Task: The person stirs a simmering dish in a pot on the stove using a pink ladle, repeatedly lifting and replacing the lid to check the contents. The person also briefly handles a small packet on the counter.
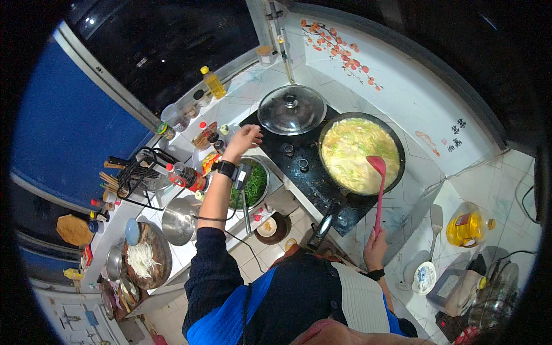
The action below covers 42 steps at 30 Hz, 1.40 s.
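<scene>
R hand [376, 249] gripping red ladle [380, 196] by handle, head in pan [393, 184] of cabbage [352, 146] on stove [307, 184]. L hand [248, 139] half-open nr lid [294, 115]; looks empty, tho fingers v. small.

We see a kitchen, home-style in its fittings: a broad pan [402, 150] of food [359, 152] stands on the black hob [313, 188], a glass lid [293, 115] farther off. To the left we find a chopping board [159, 244] with white shreds [142, 260], a steel bowl [179, 221] and a red-capped bottle [188, 176]; to the right, a jug [464, 229] of yellow liquid on the tiled counter [407, 211].
</scene>
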Each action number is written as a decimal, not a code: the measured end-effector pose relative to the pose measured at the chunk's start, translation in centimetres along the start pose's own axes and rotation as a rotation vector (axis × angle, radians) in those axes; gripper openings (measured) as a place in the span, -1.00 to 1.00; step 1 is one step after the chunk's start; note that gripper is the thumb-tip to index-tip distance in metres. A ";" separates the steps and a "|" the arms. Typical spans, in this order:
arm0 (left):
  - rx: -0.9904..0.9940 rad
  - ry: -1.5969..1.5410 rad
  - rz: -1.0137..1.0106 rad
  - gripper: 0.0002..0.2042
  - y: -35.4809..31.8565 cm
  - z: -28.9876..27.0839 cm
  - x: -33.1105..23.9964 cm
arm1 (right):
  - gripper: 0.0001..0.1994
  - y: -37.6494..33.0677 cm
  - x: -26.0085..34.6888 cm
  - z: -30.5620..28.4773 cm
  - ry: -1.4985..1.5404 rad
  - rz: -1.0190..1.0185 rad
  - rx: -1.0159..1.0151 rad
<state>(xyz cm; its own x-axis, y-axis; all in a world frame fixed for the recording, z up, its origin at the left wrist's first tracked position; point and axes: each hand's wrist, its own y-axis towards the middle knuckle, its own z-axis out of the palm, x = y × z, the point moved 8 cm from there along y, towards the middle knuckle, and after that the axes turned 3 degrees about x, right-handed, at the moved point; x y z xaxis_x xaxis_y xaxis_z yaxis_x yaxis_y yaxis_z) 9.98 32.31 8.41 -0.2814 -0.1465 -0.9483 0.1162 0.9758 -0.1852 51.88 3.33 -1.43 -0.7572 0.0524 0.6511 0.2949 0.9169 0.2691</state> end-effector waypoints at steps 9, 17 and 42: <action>-0.231 0.732 0.221 -0.56 10.1 0.6 -2.4 | -0.72 0.7 1.2 0.9 0.923 0.471 0.199; -0.272 1.023 0.360 -0.43 20.1 4.8 -1.2 | -0.66 -0.3 5.5 0.0 0.932 0.624 0.076; -0.243 1.161 0.422 -0.55 23.4 3.1 -5.9 | -0.68 -3.2 8.4 -5.2 0.889 0.658 -0.140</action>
<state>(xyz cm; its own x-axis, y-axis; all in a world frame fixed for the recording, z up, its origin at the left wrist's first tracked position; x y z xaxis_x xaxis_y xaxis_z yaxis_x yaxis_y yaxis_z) 17.27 55.47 8.87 -0.9496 0.2921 -0.1136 0.2580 0.9344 0.2457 47.59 -1.21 6.93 0.2417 0.1581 0.9574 0.5907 0.7588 -0.2744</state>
